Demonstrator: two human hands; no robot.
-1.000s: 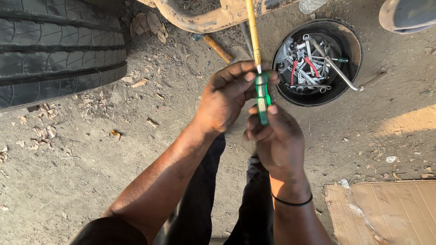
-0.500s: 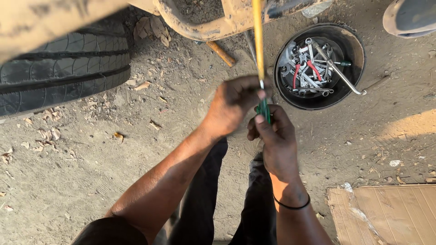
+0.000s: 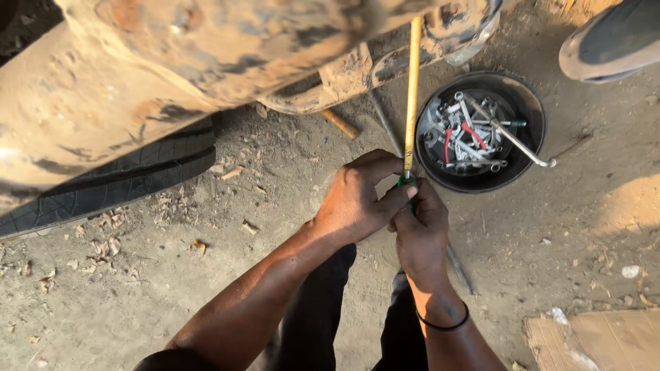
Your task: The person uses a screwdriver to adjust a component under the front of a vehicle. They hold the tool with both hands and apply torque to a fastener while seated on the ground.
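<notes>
Both hands are bunched together on one tool here. The right hand (image 3: 421,237) is wrapped shut around the green handle of a long screwdriver (image 3: 412,96), and you can only see a sliver of green poking out between the fingers. There's a thin black band (image 3: 443,323) on that wrist. The left hand (image 3: 361,199) is curled over from the side, fingers closed around the top of the same handle where the shaft starts, thumb lying across the right hand's knuckles. So both are fully closed on it, touching each other.

The screwdriver's yellowish shaft runs straight up and away from the hands and disappears under the muddy, rusty underside of the vehicle (image 3: 206,62). I can't tell what the tip is sitting on, it's hidden up there.

Just past the hands to the right sits a round black pan (image 3: 529,110) on the dirt, full of wrenches, sockets and a couple of red-handled bits, with a long metal bar sticking out over its rim. Right of the right wrist a thin metal rod (image 3: 459,270) lies on the ground. Beyond the left hand there's a short wooden stick (image 3: 340,124) lying in the dirt, and further left the tire (image 3: 117,182) tread. Down in the near right corner there's a piece of cardboard (image 3: 598,340), and way up at the far right someone's shoe (image 3: 612,38).
</notes>
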